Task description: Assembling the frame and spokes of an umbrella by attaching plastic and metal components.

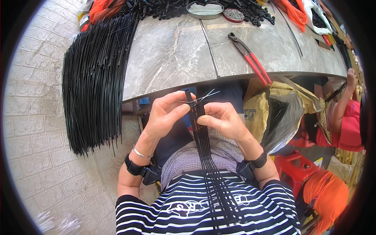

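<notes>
In front of my lap, both hands hold a bundle of thin black umbrella ribs (202, 143). A short black tube (188, 95) sticks up at its top. My left hand (166, 113) is closed, thumb and fingers pinching the bundle's top beside the tube. From the other side, my right hand (223, 119) grips the ribs slightly lower, its thumb pressed on them. Two ends of thin silvery wire (209, 94) cross above the bundle near the right fingers. The ribs' lower ends fan out over my striped shirt.
A thick stack of black ribs (98, 82) overhangs the left end of the grey table (164, 51). Red-handled pincers (250, 58) lie near its edge. Behind are a round tin (205, 15), a red dish (234, 15) and black parts. A lined sack (288, 102) and red stool (295, 168) stand right, near another person.
</notes>
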Tool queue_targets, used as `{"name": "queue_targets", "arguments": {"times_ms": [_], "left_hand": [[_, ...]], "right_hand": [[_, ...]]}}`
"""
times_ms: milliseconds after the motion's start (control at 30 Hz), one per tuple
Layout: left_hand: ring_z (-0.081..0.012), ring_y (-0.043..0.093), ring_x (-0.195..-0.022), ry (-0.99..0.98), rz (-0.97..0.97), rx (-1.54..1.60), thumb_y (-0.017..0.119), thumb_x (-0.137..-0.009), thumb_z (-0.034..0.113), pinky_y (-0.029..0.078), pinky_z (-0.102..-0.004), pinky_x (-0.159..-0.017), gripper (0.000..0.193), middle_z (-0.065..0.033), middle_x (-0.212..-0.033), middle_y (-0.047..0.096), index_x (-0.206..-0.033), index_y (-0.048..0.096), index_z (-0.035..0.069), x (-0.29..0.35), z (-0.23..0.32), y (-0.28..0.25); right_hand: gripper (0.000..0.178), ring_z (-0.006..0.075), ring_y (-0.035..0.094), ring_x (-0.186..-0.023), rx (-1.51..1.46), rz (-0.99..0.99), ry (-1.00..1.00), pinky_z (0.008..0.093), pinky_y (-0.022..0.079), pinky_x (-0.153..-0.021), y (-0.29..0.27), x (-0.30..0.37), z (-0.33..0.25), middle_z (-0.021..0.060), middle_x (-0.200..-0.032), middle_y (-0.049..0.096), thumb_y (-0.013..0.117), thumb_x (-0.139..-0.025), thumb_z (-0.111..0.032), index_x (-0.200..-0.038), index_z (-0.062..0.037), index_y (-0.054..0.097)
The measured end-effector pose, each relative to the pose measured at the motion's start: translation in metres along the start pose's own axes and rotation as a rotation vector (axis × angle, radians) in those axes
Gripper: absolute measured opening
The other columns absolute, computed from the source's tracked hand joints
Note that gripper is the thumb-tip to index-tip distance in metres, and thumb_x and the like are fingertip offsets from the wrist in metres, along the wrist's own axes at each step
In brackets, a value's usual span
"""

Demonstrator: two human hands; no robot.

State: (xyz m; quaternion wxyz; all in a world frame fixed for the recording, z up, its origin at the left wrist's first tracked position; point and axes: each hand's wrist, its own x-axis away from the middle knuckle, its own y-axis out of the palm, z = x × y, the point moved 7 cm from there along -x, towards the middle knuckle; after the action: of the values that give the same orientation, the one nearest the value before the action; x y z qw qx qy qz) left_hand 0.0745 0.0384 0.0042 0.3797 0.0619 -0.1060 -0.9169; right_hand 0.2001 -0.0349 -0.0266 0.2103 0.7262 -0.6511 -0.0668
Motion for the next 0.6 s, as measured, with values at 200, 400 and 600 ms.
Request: {"name": "queue_targets", "arguments": {"times_ms": [200, 400, 600], "left_hand": [[-0.0171, 0.061, -0.098, 0.016, -0.045, 0.025, 0.059, -0.09, 0.004, 0.047, -0.0317, -0.09, 0.031, -0.0118, -0.109, 0.063, -0.119, 0.056, -0.006, 0.0032, -0.0026, -0.0002], [-0.016, 0.058, -0.099, 0.027, -0.1, 0.087, 0.058, -0.091, 0.005, 0.046, -0.0315, -0.091, 0.03, -0.0105, -0.107, 0.061, -0.119, 0.056, -0.005, -0.0026, 0.0021, 0.0038], [-0.0181, 0.06, -0.102, -0.015, -0.046, 0.122, 0.06, -0.091, 0.006, 0.047, -0.0325, -0.092, 0.032, -0.0129, -0.112, 0.061, -0.121, 0.055, -0.005, 0.0069, -0.0022, -0.001]], "right_hand": [[0.013, 0.0002, 0.049, -0.056, -0.075, -0.003, -0.02, 0.0169, 0.037, -0.047, 0.0036, 0.0019, -0.0002, -0.0031, -0.071, 0.063, 0.068, -0.086, -0.008, -0.097, -0.0002, 0.069], [0.012, -0.0001, 0.047, -0.054, -0.026, 0.015, -0.032, 0.017, 0.036, -0.046, 0.0021, 0.002, 0.0036, -0.0029, -0.071, 0.063, 0.069, -0.085, -0.009, -0.095, -0.0014, 0.07], [0.013, 0.0006, 0.048, -0.053, -0.05, -0.005, -0.042, 0.0177, 0.036, -0.045, 0.0062, 0.001, 0.0026, -0.0027, -0.069, 0.063, 0.07, -0.084, -0.01, -0.094, -0.0019, 0.07]]}}
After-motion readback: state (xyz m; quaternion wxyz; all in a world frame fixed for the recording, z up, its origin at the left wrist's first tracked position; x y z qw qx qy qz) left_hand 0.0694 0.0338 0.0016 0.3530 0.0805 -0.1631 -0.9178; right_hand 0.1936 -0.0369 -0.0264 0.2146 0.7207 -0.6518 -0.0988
